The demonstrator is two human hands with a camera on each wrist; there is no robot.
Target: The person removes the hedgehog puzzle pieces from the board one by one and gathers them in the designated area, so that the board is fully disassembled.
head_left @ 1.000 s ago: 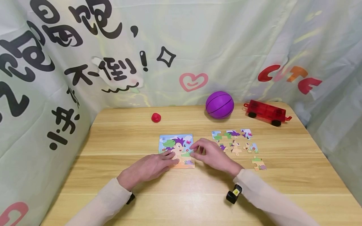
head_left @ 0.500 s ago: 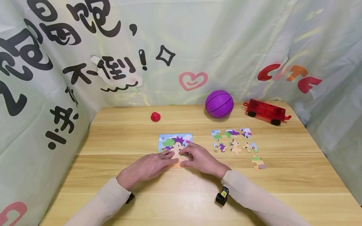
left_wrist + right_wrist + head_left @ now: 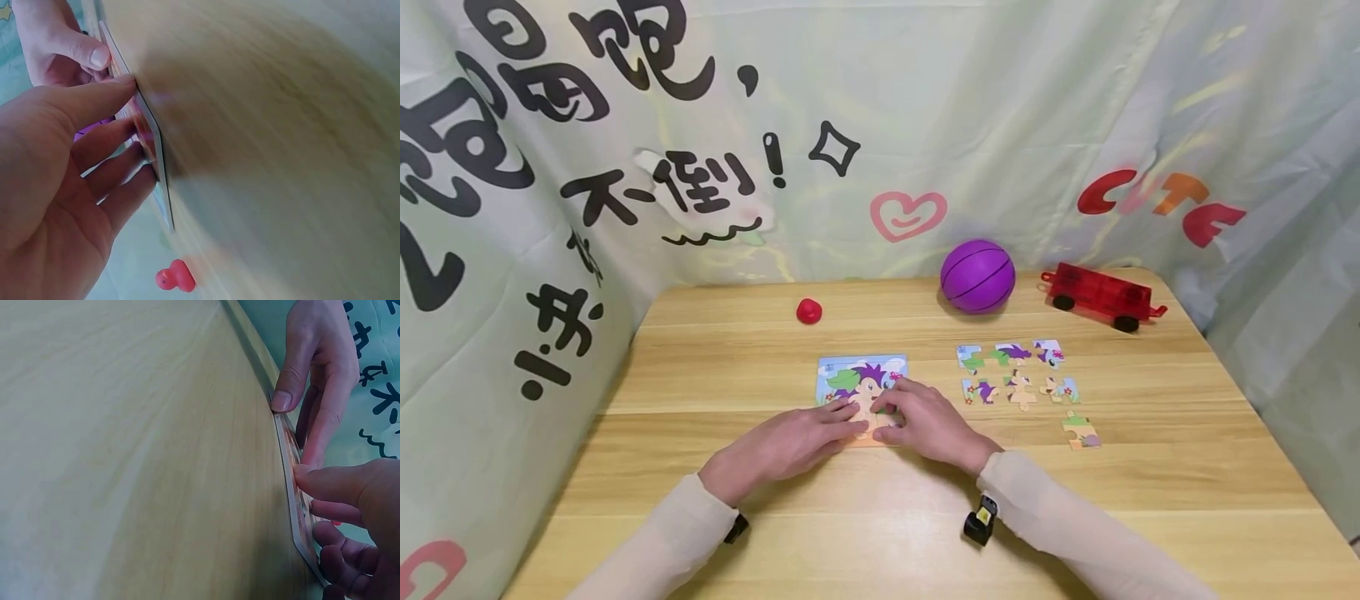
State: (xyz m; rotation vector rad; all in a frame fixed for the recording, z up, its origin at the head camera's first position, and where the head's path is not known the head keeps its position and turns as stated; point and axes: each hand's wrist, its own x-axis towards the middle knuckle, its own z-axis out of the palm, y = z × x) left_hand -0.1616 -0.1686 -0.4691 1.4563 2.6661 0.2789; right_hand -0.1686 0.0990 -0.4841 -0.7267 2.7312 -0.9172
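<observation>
A hedgehog picture puzzle board (image 3: 861,363) lies flat on the table at the centre of the head view. My left hand (image 3: 790,442) rests on its lower left part with fingers fairly straight; in the left wrist view, the left thumb touches the near edge of the board (image 3: 153,128). My right hand (image 3: 932,425) bends over the lower right part, thumb and forefinger curved around a puzzle piece that they mostly hide. In the right wrist view, the right thumb (image 3: 337,482) is down at the board's surface, close to the left hand (image 3: 328,369).
Several loose puzzle pieces (image 3: 1021,390) lie in rows right of the board. Behind stand a purple ball (image 3: 977,277) and a clear red toy wagon (image 3: 1102,296). A small red duck (image 3: 808,312) sits at the back left. A printed curtain (image 3: 820,75) encloses the table.
My right hand has moved left from the board's right edge onto its lower right part, beside the left hand. The left hand stays on the board.
</observation>
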